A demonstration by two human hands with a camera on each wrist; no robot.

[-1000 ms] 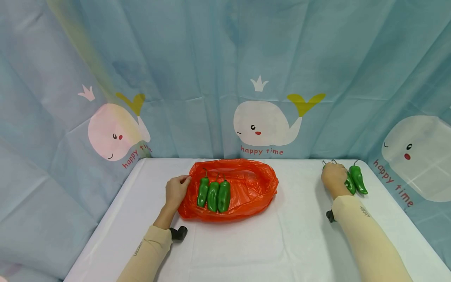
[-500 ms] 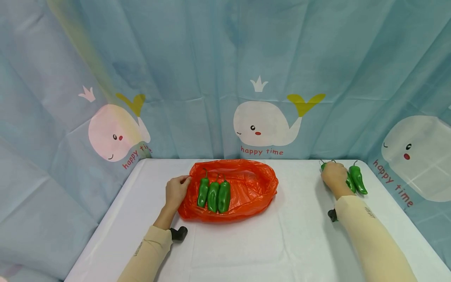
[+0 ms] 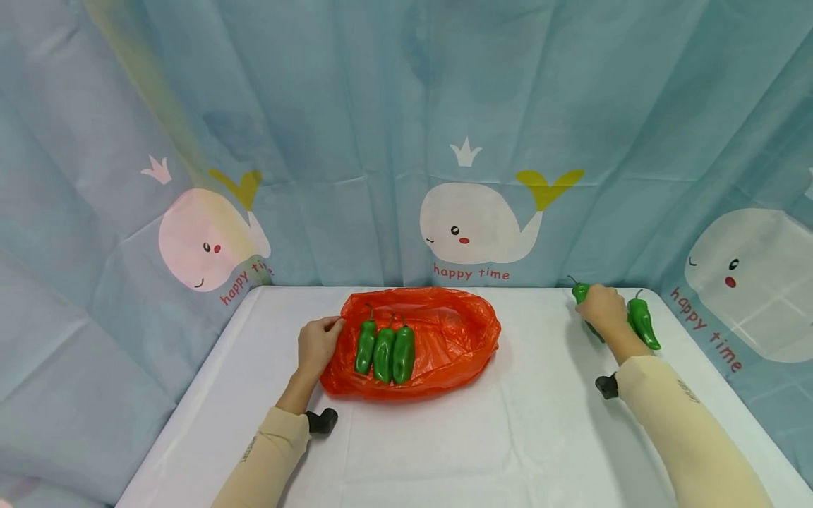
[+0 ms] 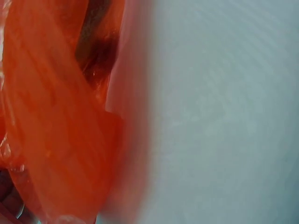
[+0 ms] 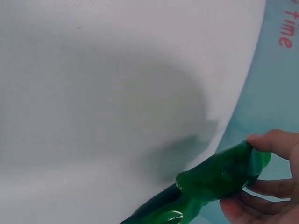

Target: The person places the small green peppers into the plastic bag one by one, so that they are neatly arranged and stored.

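Three green chili peppers (image 3: 384,354) lie side by side in an open red plastic bag (image 3: 454,346). At the bag's left rim my left hand (image 3: 316,346) pinches the plastic between thumb and fingers. My right hand (image 3: 603,310) grips another green chili pepper (image 5: 222,172) near its stem end, thumb on one side and fingers on the other, its shadow falling on the cloth apart from it. More green shows behind that pepper in the right wrist view. Just right of this hand, one green chili pepper (image 3: 643,323) lies on the table. The left wrist view is mostly red plastic (image 4: 56,121).
A white cloth covers the table (image 3: 432,451). Behind and at both sides hangs a blue curtain (image 3: 356,141) with whale prints, close to the table's far edge. The bag stands left of the middle, well apart from the peppers at the right.
My right hand has shifted slightly with the pepper, whose stem end has moved up and left in the head view. The left hand and the bag have stayed put.
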